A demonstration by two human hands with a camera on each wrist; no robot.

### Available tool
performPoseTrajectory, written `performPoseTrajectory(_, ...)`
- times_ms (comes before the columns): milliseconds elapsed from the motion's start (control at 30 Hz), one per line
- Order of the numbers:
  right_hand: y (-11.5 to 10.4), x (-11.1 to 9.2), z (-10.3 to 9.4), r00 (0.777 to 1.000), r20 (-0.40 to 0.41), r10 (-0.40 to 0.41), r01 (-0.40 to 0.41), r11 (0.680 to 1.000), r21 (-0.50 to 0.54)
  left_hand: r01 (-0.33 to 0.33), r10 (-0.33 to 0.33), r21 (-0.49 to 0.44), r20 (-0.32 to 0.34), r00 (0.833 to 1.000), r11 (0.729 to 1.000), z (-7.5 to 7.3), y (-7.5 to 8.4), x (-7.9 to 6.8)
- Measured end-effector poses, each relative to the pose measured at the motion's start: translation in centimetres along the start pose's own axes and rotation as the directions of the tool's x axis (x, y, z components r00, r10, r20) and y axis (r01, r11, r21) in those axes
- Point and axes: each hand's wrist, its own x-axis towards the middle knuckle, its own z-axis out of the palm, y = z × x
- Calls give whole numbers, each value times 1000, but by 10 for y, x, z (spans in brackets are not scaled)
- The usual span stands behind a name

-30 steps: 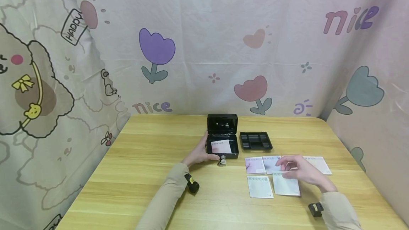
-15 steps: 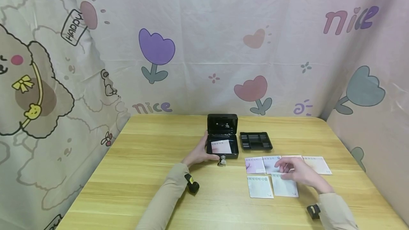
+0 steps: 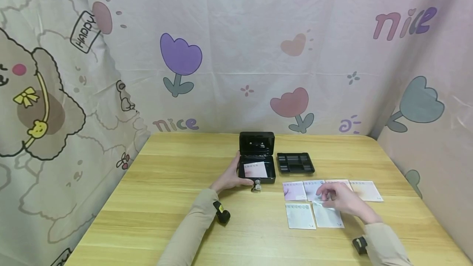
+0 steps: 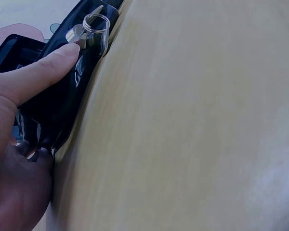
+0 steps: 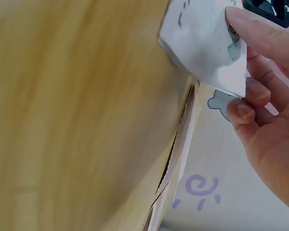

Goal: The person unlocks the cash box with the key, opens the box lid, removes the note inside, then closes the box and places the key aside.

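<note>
My left hand [image 3: 230,177] holds the left side of a black cash box [image 3: 272,170], thumb at the front near the lock. The box's lid stands raised; a pinkish square note pad [image 3: 256,170] lies inside. Keys on a ring [image 4: 97,26] hang from the lock. My right hand [image 3: 341,198] pinches the top edge of a pale green note pad [image 3: 329,217], thumb on its printed face and fingers behind, as the right wrist view shows. Left of it lies a similar pale green pad [image 3: 301,216], a narrow gap apart.
Behind the right hand runs a row of square pads: a purple one [image 3: 293,192], a blue one [image 3: 310,190], a pinkish one [image 3: 345,182] and a cream one [image 3: 369,191]. A black compartment tray [image 3: 295,163] sits right of the box. Printed cloth hangs behind the table.
My right hand has slid the pale green pad slightly left, closer to its neighbour. The left hand and the cash box stay where they were.
</note>
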Motion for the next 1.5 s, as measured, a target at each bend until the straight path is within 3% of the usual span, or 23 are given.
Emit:
performPoseTrajectory(433,-3,3,3,999,28,22,-20,996,-87,16,-16,11,2,1000,1000,0,2,-1)
performPoseTrajectory(733,-6,2,1,996,-65,57,-62,996,-66,-1,1,14,8,1000,1000,1,-1,0)
performPoseTrajectory(933,-22,6,-12,985,-165,-57,58,998,-1,-13,13,1,5,1000,1000,1,-2,0)
performPoseTrajectory(1133,-39,20,-17,959,-229,-169,156,985,-76,-2,2,-8,6,1000,1000,0,-1,-1)
performPoseTrajectory(1500,-62,60,-11,970,-170,-174,164,984,-73,-12,12,-14,3,1000,1000,0,-3,0)
